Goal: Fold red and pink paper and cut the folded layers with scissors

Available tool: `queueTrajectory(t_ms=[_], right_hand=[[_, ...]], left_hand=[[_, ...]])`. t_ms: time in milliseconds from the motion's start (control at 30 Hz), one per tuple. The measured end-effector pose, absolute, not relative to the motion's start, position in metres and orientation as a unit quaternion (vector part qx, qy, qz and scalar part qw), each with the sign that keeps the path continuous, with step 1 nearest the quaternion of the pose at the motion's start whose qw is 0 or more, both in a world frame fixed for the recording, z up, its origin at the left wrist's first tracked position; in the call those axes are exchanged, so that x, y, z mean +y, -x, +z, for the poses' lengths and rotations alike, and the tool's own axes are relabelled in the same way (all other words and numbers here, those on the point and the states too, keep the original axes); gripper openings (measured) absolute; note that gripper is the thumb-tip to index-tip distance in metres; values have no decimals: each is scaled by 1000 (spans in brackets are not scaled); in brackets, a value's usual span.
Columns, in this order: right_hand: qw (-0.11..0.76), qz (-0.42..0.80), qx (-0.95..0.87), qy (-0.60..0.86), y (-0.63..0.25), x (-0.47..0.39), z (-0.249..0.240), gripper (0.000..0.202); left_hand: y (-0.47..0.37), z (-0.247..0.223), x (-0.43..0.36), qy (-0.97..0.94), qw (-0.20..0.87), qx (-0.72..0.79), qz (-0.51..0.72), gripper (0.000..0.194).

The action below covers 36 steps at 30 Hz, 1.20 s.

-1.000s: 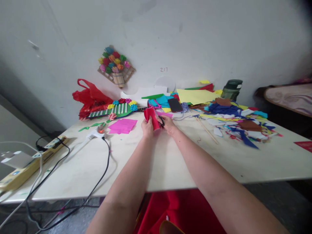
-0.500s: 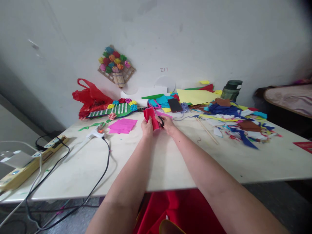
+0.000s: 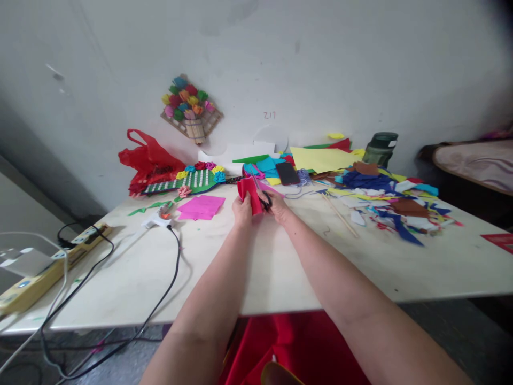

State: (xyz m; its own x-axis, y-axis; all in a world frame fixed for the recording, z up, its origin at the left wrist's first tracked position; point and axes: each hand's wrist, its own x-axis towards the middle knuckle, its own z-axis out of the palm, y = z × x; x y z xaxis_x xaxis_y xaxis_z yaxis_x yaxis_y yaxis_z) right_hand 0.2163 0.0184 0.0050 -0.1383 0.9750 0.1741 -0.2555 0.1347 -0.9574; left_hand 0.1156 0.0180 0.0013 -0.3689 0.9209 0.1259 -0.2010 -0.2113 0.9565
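Observation:
Folded red paper (image 3: 250, 195) stands upright over the middle of the white table, pinched at its lower left by my left hand (image 3: 242, 208). My right hand (image 3: 276, 206) is closed on the black handles of a pair of scissors (image 3: 265, 200), whose blades lie along the paper's right side. Whether the blades are parted is too small to tell. Flat pink paper sheets (image 3: 202, 207) rest left of my hands. Behind the hands, a dark phone (image 3: 287, 173) lies beside blue paper (image 3: 269, 168).
A hot glue gun (image 3: 159, 218) with a black cable and a power strip (image 3: 56, 267) occupy the left. Colourful scraps (image 3: 395, 203), a wooden stick (image 3: 340, 215) and a green bottle (image 3: 380, 148) are on the right. A red bag (image 3: 148, 158) stands at the back left.
My right hand's fingers and the scissor handles have shifted slightly, with the handles a little more spread. The red paper has moved very slightly to the right.

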Motion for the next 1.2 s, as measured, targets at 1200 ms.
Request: queueTrajectory(t_ms=[1200], right_hand=[[574, 555, -496, 342, -231, 12, 16, 40]], left_hand=[[-106, -8, 30, -384, 396, 476, 684, 34]])
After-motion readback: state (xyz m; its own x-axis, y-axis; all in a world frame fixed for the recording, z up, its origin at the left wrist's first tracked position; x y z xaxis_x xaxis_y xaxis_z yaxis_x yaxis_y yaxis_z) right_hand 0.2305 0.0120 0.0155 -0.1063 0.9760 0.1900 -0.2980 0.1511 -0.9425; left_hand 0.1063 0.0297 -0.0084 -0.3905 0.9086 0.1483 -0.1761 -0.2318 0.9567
